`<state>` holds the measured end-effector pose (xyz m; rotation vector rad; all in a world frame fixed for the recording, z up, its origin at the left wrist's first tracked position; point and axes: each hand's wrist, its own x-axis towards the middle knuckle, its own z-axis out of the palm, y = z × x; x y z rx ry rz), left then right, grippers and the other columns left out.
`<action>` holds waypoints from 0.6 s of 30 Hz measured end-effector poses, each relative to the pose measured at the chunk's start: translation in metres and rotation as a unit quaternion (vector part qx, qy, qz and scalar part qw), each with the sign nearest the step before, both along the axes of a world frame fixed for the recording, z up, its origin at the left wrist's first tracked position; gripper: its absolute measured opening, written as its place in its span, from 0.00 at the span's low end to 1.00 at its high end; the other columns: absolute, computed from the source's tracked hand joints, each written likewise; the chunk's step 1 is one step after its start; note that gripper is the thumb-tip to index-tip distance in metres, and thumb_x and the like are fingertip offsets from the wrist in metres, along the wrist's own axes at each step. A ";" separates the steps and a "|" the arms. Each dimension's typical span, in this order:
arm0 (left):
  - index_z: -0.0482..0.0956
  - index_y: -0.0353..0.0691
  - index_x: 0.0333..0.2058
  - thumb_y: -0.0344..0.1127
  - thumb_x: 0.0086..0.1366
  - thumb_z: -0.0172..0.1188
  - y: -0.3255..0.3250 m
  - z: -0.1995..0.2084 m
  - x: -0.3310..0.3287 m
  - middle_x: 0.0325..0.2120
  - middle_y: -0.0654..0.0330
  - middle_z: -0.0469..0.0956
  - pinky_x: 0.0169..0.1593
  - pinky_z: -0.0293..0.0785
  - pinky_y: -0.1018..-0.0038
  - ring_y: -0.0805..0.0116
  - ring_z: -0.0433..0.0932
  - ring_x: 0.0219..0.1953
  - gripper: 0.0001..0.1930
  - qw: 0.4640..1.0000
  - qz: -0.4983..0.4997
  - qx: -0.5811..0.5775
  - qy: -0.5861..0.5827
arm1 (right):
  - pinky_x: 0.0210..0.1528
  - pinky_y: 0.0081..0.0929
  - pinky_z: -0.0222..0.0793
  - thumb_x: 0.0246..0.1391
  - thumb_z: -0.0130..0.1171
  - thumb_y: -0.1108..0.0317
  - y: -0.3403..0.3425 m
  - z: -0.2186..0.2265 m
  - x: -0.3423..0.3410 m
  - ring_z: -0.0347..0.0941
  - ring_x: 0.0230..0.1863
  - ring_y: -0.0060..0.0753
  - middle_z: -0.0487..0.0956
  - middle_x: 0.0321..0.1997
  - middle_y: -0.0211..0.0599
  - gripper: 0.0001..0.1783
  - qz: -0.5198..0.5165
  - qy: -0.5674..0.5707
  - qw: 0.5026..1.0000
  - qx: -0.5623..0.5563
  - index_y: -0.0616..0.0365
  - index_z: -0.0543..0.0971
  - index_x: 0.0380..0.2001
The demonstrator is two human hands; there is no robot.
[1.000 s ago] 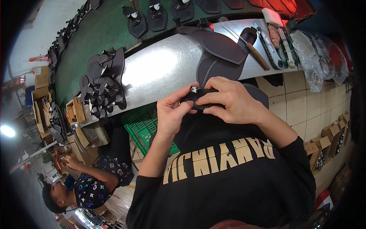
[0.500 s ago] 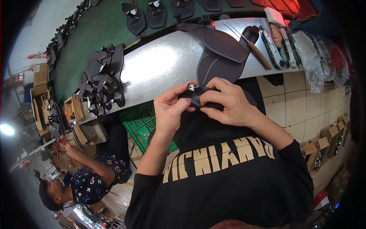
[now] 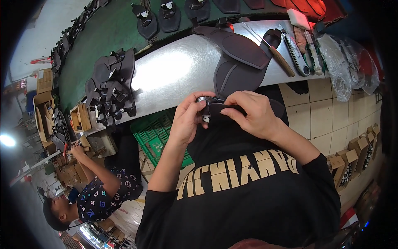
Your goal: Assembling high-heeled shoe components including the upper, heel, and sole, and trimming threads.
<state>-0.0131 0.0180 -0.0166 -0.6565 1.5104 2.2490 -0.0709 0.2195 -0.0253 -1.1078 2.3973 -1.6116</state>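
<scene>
Close to my body, at the near edge of the metal table, both hands hold a dark sandal (image 3: 216, 108) with glossy straps. My left hand (image 3: 185, 120) is closed around its strap end, where a small white piece shows below the fingers. My right hand (image 3: 258, 113) pinches the sole's edge between thumb and fingers; part of the sole sticks out to the right behind that hand. Just beyond, several loose dark soles (image 3: 244, 50) lie overlapped on the metal table (image 3: 166, 83).
A wooden-handled awl (image 3: 282, 62), a cutter (image 3: 295, 56) and a syringe (image 3: 313, 52) lie at right beside a clear plastic bag (image 3: 344, 66). Sandals are piled (image 3: 110, 87) at left. Behind runs a green belt (image 3: 95, 37). A green crate (image 3: 155, 141) stands below; a co-worker (image 3: 103, 193) works at left.
The sandal has been turned in my hands, its white piece now lower and the sole showing farther right. My right hand has shifted slightly right. The co-worker's hands have moved.
</scene>
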 end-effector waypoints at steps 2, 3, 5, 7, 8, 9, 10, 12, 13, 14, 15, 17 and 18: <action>0.76 0.36 0.47 0.30 0.66 0.46 0.006 -0.004 0.000 0.32 0.64 0.77 0.24 0.74 0.83 0.82 0.74 0.27 0.14 0.999 0.005 -0.025 0.019 | 0.29 0.32 0.69 0.47 0.65 0.72 -0.001 -0.002 -0.001 0.74 0.27 0.40 0.75 0.25 0.36 0.10 0.012 -0.006 1.000 0.019 0.59 0.73 0.31; 0.77 0.36 0.46 0.29 0.66 0.45 0.008 -0.006 0.000 0.32 0.63 0.78 0.24 0.73 0.83 0.82 0.73 0.26 0.14 0.998 0.008 -0.049 0.039 | 0.27 0.30 0.68 0.46 0.67 0.72 -0.003 -0.003 0.000 0.74 0.25 0.39 0.75 0.24 0.36 0.11 0.003 0.007 1.000 0.011 0.59 0.73 0.28; 0.76 0.33 0.45 0.28 0.65 0.44 0.010 -0.010 0.000 0.32 0.61 0.78 0.23 0.74 0.83 0.80 0.74 0.26 0.15 0.996 -0.004 -0.075 0.045 | 0.25 0.29 0.66 0.45 0.68 0.72 -0.004 -0.005 0.001 0.73 0.23 0.38 0.75 0.22 0.36 0.11 -0.008 0.020 1.000 0.002 0.59 0.73 0.26; 0.76 0.31 0.45 0.27 0.64 0.42 0.011 -0.014 0.000 0.32 0.59 0.78 0.22 0.74 0.82 0.78 0.75 0.25 0.16 0.994 -0.017 -0.100 0.050 | 0.25 0.29 0.66 0.45 0.68 0.72 -0.004 -0.009 0.003 0.73 0.23 0.39 0.74 0.22 0.37 0.12 -0.011 0.006 1.000 0.009 0.59 0.73 0.26; 0.77 0.34 0.44 0.28 0.65 0.43 0.011 -0.016 0.002 0.31 0.62 0.78 0.22 0.74 0.82 0.81 0.73 0.24 0.15 0.992 -0.021 -0.112 0.053 | 0.25 0.29 0.66 0.45 0.68 0.72 -0.004 -0.011 0.003 0.73 0.23 0.39 0.74 0.22 0.37 0.12 -0.012 0.006 1.000 0.010 0.59 0.73 0.26; 0.79 0.37 0.43 0.29 0.66 0.45 0.012 -0.017 0.004 0.30 0.64 0.77 0.22 0.74 0.83 0.83 0.72 0.24 0.14 0.990 -0.025 -0.125 0.054 | 0.25 0.29 0.66 0.45 0.68 0.72 -0.004 -0.013 0.004 0.73 0.23 0.39 0.74 0.22 0.37 0.12 -0.012 -0.012 1.000 0.014 0.59 0.72 0.26; 0.79 0.37 0.43 0.29 0.66 0.45 0.012 -0.017 0.005 0.30 0.64 0.77 0.22 0.74 0.83 0.83 0.72 0.24 0.14 0.990 -0.027 -0.124 0.053 | 0.25 0.30 0.66 0.45 0.68 0.72 -0.004 -0.014 0.004 0.73 0.23 0.39 0.75 0.22 0.37 0.12 -0.012 -0.029 0.999 0.018 0.59 0.72 0.26; 0.79 0.37 0.43 0.30 0.65 0.50 0.012 -0.017 0.006 0.29 0.65 0.77 0.23 0.74 0.83 0.83 0.72 0.24 0.11 0.991 -0.030 -0.125 0.040 | 0.25 0.28 0.66 0.45 0.68 0.72 -0.002 -0.016 0.005 0.73 0.23 0.37 0.75 0.22 0.37 0.12 -0.012 -0.041 0.999 0.020 0.59 0.73 0.27; 0.79 0.37 0.43 0.30 0.65 0.50 0.012 -0.016 0.006 0.29 0.65 0.77 0.23 0.74 0.83 0.83 0.72 0.24 0.11 0.991 -0.031 -0.124 0.040 | 0.25 0.27 0.67 0.46 0.68 0.72 -0.002 -0.017 0.005 0.74 0.23 0.36 0.75 0.22 0.37 0.12 -0.011 -0.052 0.998 0.022 0.59 0.73 0.28; 0.79 0.37 0.43 0.30 0.64 0.53 0.012 -0.014 0.005 0.28 0.66 0.77 0.23 0.74 0.83 0.83 0.72 0.23 0.11 0.991 -0.040 -0.122 0.037 | 0.25 0.27 0.67 0.46 0.68 0.72 -0.002 -0.014 0.005 0.74 0.23 0.36 0.75 0.22 0.37 0.12 -0.011 -0.052 0.998 0.022 0.59 0.73 0.28; 0.79 0.37 0.42 0.30 0.63 0.55 0.012 -0.013 0.004 0.27 0.67 0.76 0.23 0.74 0.83 0.84 0.72 0.23 0.10 0.991 -0.048 -0.120 0.034 | 0.25 0.26 0.67 0.46 0.68 0.72 -0.002 -0.010 0.005 0.74 0.23 0.33 0.76 0.22 0.37 0.11 -0.013 -0.102 0.994 0.018 0.60 0.74 0.29; 0.79 0.36 0.41 0.30 0.63 0.56 0.010 -0.012 0.005 0.26 0.68 0.76 0.23 0.73 0.84 0.84 0.72 0.24 0.09 0.993 -0.039 -0.111 0.018 | 0.26 0.25 0.67 0.46 0.68 0.72 -0.001 -0.010 0.004 0.75 0.23 0.31 0.77 0.23 0.38 0.11 -0.015 -0.152 0.988 0.014 0.60 0.75 0.30; 0.79 0.36 0.40 0.30 0.62 0.58 0.009 -0.011 0.006 0.25 0.68 0.75 0.23 0.73 0.84 0.84 0.72 0.25 0.09 0.994 -0.029 -0.102 0.003 | 0.26 0.23 0.67 0.47 0.67 0.72 -0.002 -0.013 0.005 0.75 0.23 0.27 0.77 0.23 0.35 0.09 0.000 -0.156 0.988 0.002 0.61 0.76 0.30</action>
